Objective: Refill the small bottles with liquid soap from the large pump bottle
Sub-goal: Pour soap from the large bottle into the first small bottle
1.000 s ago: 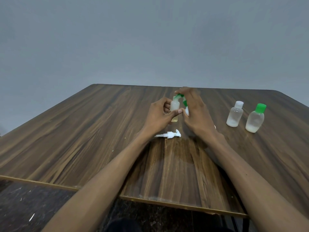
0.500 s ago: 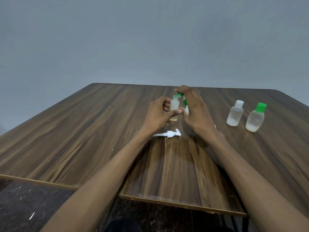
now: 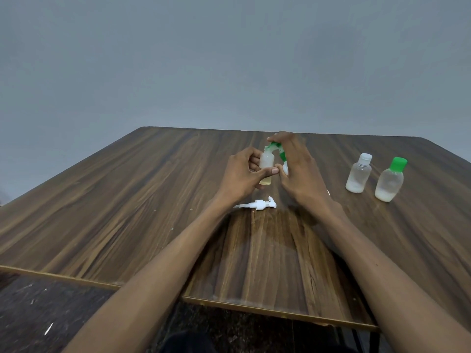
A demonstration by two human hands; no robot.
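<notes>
My left hand (image 3: pixel 242 174) grips a small clear bottle (image 3: pixel 266 163) upright above the wooden table (image 3: pixel 127 200); a little yellowish liquid sits at its bottom. My right hand (image 3: pixel 299 166) holds a green-and-white bottle (image 3: pixel 280 154) tipped so its mouth is over the small bottle's neck; most of it is hidden behind my fingers. A detached white pump head (image 3: pixel 260 204) with its tube lies on the table just below my hands.
Two more small bottles stand to the right: one with a white cap (image 3: pixel 358 174) and one with a green cap (image 3: pixel 390 180), each with a little whitish liquid. The table's front edge (image 3: pixel 254 305) runs under my forearms, dark floor below.
Both hands with their bottles stay together in nearly the same place; the tilted bottle remains over the small one. The view has shifted only slightly.
</notes>
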